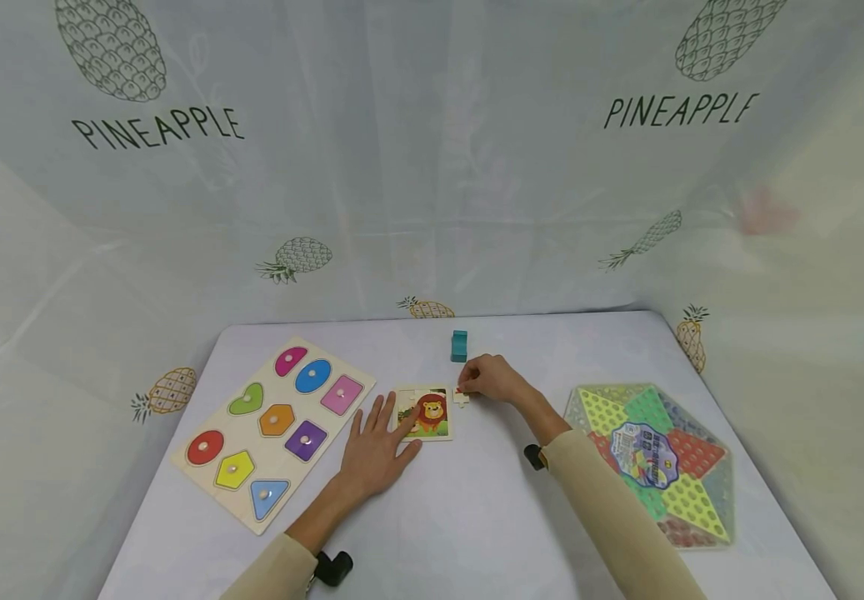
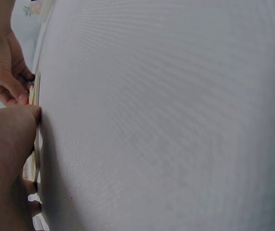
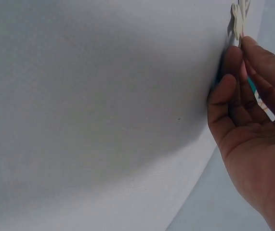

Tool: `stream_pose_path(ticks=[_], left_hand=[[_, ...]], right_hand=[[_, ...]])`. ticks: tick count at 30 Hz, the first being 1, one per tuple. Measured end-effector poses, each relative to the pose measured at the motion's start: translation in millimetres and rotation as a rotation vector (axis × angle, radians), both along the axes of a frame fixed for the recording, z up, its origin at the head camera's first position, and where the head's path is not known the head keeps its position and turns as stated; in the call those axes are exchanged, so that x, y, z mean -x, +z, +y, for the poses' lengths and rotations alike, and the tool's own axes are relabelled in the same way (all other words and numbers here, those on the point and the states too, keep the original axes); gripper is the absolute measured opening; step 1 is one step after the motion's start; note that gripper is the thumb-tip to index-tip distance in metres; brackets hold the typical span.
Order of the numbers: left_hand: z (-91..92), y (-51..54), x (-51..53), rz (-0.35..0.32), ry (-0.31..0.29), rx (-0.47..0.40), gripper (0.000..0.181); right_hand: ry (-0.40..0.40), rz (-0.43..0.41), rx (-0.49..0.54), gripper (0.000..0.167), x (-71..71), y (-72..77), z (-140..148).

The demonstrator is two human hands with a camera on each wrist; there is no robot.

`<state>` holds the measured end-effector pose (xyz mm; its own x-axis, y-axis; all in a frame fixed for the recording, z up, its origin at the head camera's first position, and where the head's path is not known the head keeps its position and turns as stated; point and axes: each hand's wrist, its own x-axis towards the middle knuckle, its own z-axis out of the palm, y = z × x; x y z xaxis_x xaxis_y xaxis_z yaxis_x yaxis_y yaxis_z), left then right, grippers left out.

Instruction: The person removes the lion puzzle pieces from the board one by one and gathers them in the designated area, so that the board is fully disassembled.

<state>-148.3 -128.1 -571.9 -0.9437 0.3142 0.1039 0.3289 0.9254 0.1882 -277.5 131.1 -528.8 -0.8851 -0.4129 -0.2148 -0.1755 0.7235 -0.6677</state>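
And here's the right hand [image 1: 495, 379] — thumb and finger pinching a pale jigsaw piece [image 1: 462, 400] just right of the lion puzzle [image 1: 434, 414], which lies mid-table! The left hand [image 1: 379, 454] has its fingers spread, one reaching over the picture and covering some of its left side.

Around them, the shape board [image 1: 298, 486] slants away on the left, close by that left hand; a teal block [image 1: 459, 346] sits on the far side, just beyond the right hand; the hexagonal game board [image 1: 652, 508] lies well to the right, partly behind the right sleeve [image 1: 611, 508].

Now the wrist views: the left one catches the puzzle edge-on (a thin panel, thumb at its near edge), while the right one reveals the pinch and the curled fingers below it — hidden from above.
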Motion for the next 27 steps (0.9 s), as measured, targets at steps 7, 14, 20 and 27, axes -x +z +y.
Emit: stream_pose_path(ticks=[7, 14, 20, 27], left_hand=[[-0.2, -0.5, -0.7, 0.008, -0.004, 0.003, 0.06], [-0.4, -0.7, 0.2, 0.02, -0.01, -0.008, 0.061], [-0.5, -2.3, -0.5, 0.024, -0.007, -0.004, 0.061], [-0.1, -3.0, 0.7, 0.02, 0.006, 0.012, 0.06]], right_hand=[[-0.005, 0.001, -0.002, 0.007, -0.3, -1.4, -0.3], [-0.013, -0.001, -0.002, 0.007, -0.8, -1.7, -0.3], [-0.02, -0.007, -0.013, 0.006, -1.0, -2.7, -1.5], [-0.018, 0.016, 0.009, 0.007, -2.2, -0.8, -1.7]])
